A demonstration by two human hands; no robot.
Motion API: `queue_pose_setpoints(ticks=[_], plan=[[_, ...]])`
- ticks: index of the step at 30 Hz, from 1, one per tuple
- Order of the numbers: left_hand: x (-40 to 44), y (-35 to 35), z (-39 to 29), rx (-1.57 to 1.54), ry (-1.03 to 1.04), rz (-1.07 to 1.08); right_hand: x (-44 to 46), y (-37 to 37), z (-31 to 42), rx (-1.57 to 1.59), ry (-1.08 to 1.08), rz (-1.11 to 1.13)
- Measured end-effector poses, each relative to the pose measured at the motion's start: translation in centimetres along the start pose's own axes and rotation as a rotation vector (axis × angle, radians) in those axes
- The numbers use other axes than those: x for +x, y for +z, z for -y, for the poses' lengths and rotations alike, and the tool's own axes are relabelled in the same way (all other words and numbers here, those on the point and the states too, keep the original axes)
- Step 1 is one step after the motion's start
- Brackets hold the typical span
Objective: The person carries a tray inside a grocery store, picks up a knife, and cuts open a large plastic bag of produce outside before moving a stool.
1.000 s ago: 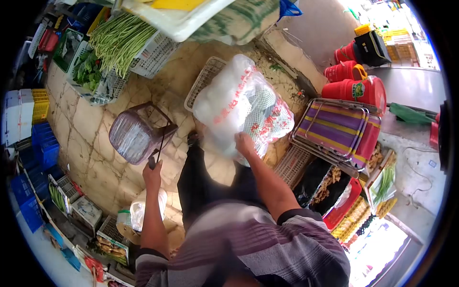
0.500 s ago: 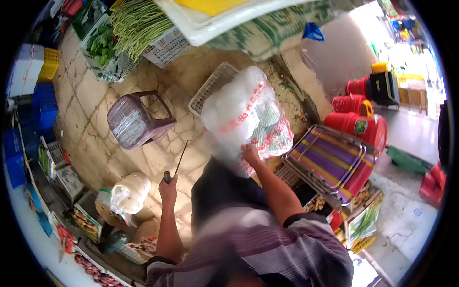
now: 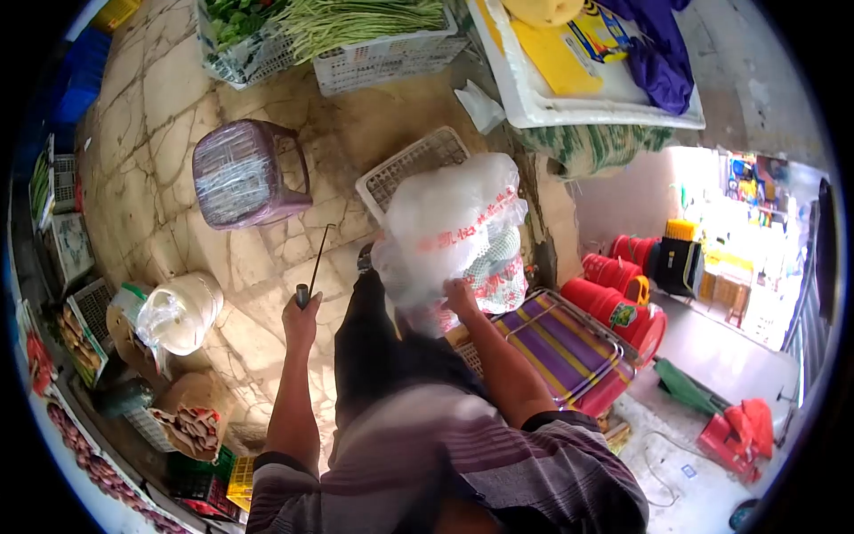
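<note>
My left hand (image 3: 301,322) is closed around the dark handle of a thin hooked metal rod (image 3: 318,258). The rod points away from me over the tiled floor, its bent tip uppermost. My right hand (image 3: 461,298) grips the near side of a large white plastic bag (image 3: 445,209) with red lettering. The bag bulges, and pale rounded things in netting show through its right side; their kind is unclear. Behind the bag, a white plastic crate (image 3: 412,165) is partly covered by it.
A plastic-wrapped maroon stool (image 3: 240,173) stands ahead on the left. Folded striped chairs (image 3: 560,351) lie to the right, near red containers (image 3: 627,316). Crates of long beans (image 3: 365,27) and a white foam tray (image 3: 614,111) are farther off. A white bucket (image 3: 191,311) stands at left.
My view has shifted, bringing more of the foam tray into sight. One leg now shows stepped forward beside the bag. Both hands keep their holds on the rod and the bag.
</note>
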State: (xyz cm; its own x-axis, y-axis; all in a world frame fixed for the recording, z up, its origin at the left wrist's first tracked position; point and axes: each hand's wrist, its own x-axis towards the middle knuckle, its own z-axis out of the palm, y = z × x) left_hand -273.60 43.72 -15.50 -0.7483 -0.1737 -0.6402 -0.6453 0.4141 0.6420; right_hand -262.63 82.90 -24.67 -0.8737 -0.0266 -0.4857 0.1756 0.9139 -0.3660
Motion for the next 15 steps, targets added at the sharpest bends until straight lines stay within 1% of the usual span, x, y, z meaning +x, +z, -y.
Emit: queue_pose_setpoints(ticks=[2, 4, 5, 7, 10, 11, 14, 15], plan=[[0.0, -0.3, -0.2, -0.016, 0.006, -0.024, 1.3, -0.6, -0.2, -0.016, -0.095, -0.089], [0.0, -0.3, 0.3, -0.057, 0.0, -0.025, 2.5, -1.3, -0.5, -0.012, -0.013, -0.028], [0.4, -0.2, 0.8, -0.059, 0.033, -0.051, 3.0, -1.6, -0.6, -0.011, 0.027, 0.001], [1.3, 0.1, 1.8, -0.069, 0.097, -0.106, 3.8, 0.7, -3.3, 0.251, 0.088, -0.083], [1.6, 0.4, 1.7, -0.083, 0.067, -0.152, 4.7, 1.3, -6.0, 0.396, 0.052, -0.197], [0.9, 0.1, 0.3, -0.059, -0.002, -0.134, 4.9, 0.7, -6.6, 0.394, 0.069, -0.195], [-0.5, 1.4, -1.1, -0.057, 0.0, -0.161, 5.8, -2.2, -8.1, 0.22, 0.034, -0.202], [-1.3, 2.0, -1.1, -0.059, 0.019, -0.179, 5.9, -2.6, -8.6, 0.121, -0.058, -0.257]])
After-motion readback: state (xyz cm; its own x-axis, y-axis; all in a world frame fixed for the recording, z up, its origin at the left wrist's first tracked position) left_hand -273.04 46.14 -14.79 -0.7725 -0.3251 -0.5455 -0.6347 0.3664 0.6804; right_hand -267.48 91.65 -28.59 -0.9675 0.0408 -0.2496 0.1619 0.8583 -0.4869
